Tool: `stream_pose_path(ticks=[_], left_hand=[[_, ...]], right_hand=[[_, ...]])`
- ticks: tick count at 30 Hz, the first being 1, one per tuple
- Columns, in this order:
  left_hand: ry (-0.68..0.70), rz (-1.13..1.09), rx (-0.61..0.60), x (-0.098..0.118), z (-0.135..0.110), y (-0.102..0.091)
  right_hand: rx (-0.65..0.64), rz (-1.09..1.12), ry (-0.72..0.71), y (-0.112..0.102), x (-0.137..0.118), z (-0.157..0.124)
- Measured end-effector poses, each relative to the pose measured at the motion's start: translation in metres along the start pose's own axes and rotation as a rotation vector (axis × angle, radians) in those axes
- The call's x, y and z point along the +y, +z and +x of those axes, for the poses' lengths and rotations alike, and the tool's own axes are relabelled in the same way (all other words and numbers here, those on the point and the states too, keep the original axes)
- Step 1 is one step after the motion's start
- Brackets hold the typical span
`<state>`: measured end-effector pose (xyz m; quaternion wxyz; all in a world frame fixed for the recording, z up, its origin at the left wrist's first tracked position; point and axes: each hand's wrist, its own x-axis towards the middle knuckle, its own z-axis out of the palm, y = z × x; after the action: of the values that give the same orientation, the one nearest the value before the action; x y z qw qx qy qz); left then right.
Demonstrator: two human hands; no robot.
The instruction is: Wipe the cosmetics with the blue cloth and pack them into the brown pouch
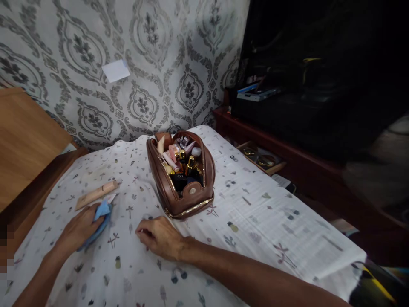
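Note:
My left hand point(78, 228) is closed on a folded blue cloth point(104, 209) near the left side of the bed-like surface. Just beyond it lies a beige tube point(97, 195), and a small pale piece with reddish marks shows beside the cloth, partly covered. My right hand point(161, 236) rests on the printed sheet with its fingers curled in, and I see nothing in it. Ahead of that hand stands a brown cosmetic bag point(161, 181), unzipped. Inside are a black compact point(179, 182), gold-capped bottles point(191, 166), a pink jar point(174, 151) and pale tubes.
A white printed sheet point(249, 238) covers the surface. Wooden board point(28, 136) edges the left side; patterned wallpaper with a white paper point(115, 70) is behind. To the right are a dark red cabinet point(303, 157), a small tray point(262, 160) and a large black screen point(319, 51).

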<state>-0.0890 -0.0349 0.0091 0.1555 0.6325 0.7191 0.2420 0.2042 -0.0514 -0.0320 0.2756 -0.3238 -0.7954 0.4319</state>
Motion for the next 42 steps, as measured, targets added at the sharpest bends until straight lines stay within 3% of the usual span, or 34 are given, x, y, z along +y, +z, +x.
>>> stream_pose_path(ticks=[5,8,12,19,21,25,27,31,33,37,42], left_hand=[[-0.174,-0.342,-0.033,0.056,-0.041,0.033],[-0.151,-0.512,-0.077,0.08,-0.06,0.052],[-0.027,-0.5,-0.152,0.089,-0.066,0.062],[0.085,-0.403,-0.208,0.089,-0.061,0.05],[0.074,-0.403,-0.166,0.091,-0.057,0.047],[0.054,-0.454,0.162,0.099,-0.052,0.046],[0.155,-0.458,0.234,0.103,-0.054,0.051],[0.596,-0.209,0.085,0.099,-0.064,0.077],[0.759,-0.068,0.077,0.092,-0.067,0.089],[0.85,0.028,0.131,0.079,-0.066,0.097],[0.833,0.039,0.109,0.078,-0.061,0.093]], right_hand=[[0.02,0.2,0.032,-0.001,-0.002,-0.001],[0.027,0.311,0.04,-0.002,-0.004,0.002],[0.022,0.471,0.068,-0.001,-0.003,0.004],[0.013,0.977,0.196,0.008,0.006,0.012],[0.017,1.08,0.218,0.007,0.006,0.014],[0.014,1.193,0.255,0.002,0.002,0.014],[0.0,1.242,0.252,0.001,0.0,0.014],[0.003,1.291,0.204,0.005,0.001,0.013],[-0.021,1.297,0.193,0.006,0.004,0.012],[-0.048,1.25,0.243,0.007,0.006,0.012],[-0.013,1.199,0.327,0.007,0.009,0.015]])
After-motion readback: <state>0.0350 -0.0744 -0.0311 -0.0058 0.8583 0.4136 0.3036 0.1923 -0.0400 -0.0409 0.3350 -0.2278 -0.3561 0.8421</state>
